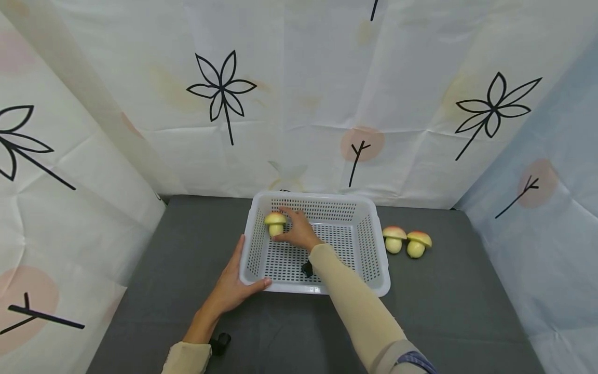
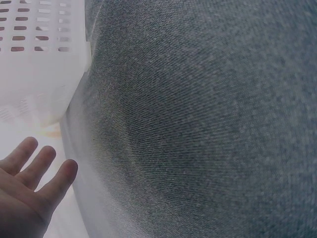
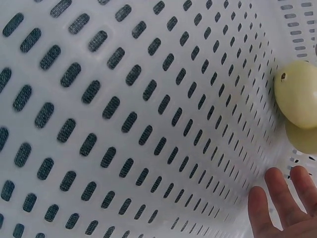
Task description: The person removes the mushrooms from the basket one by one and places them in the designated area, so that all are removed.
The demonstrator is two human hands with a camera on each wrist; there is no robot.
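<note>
A white perforated plastic basket (image 1: 316, 288) stands on the dark grey table. Inside it, toward the left wall, is a toy mushroom (image 1: 275, 219) with a yellow-red cap and pale stem. My right hand (image 1: 299, 230) reaches in and holds this mushroom, forefinger at the cap and thumb by the stem end. The right wrist view shows the mushroom (image 3: 298, 94) stem end first, with three other fingers (image 3: 282, 196) apart from it. At the basket's near left corner rests my left hand (image 1: 232, 285), thumb along the front rim and straight fingers against the left side.
Two more toy mushrooms, a left one (image 1: 394, 239) and a right one (image 1: 418, 244), lie side by side on the table just right of the basket. Patterned cloth (image 1: 299, 104) hangs behind the table and along both sides.
</note>
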